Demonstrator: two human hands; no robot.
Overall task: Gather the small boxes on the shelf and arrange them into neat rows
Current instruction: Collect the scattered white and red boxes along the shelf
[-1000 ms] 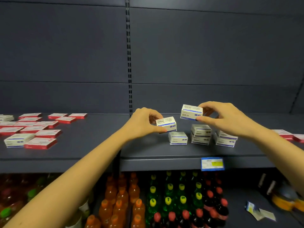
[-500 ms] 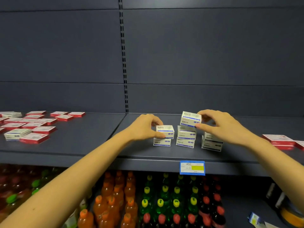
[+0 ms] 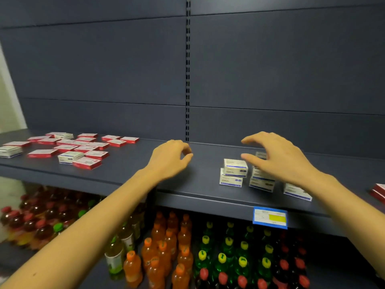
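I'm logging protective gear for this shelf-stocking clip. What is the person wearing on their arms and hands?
Nothing that shows. The left hand and right hand are bare, without gloves. Both forearms are uncovered to the frame edge, so no sleeves appear. Neither wrist carries a watch or bracelet; I make out no rings.

Left hand [image 3: 169,161] stretched forward, palm down, fingers loosely curled, thumb close to the forefinger, empty. Right hand [image 3: 277,161] hovers palm down too, fingers spread and lightly bent, empty.
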